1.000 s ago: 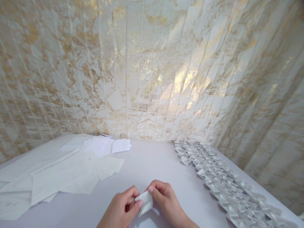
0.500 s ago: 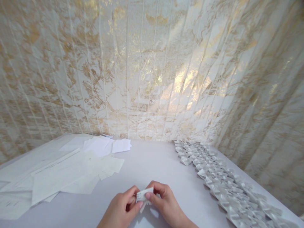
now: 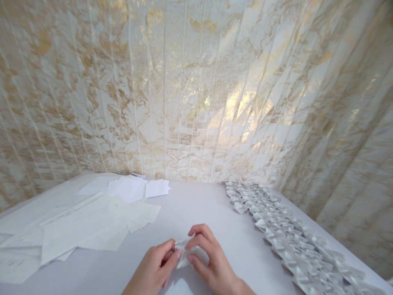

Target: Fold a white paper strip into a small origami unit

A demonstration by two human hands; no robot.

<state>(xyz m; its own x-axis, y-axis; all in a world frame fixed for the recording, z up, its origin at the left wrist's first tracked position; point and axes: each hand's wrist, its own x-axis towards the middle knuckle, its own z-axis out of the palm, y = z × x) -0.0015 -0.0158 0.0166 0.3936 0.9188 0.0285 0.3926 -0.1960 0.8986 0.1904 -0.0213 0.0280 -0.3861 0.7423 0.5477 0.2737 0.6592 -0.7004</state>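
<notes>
A small folded piece of printed paper is held near the front middle of the table. My left hand is closed, pinching it at its left end between thumb and fingers. My right hand is at the paper's right side with thumb and fingers spread apart. Its fingertips are close against the paper; whether they touch it I cannot tell. Part of the paper is hidden behind the fingers of both hands.
Loose sheets of white paper overlap on the left of the white table. Smaller white slips lie at the back. Several rows of folded paper pieces run along the right side. A patterned curtain hangs behind.
My right hand has loosened its pinch on the paper, its fingers lifting and spreading. The folded paper has turned in my left hand's grip.
</notes>
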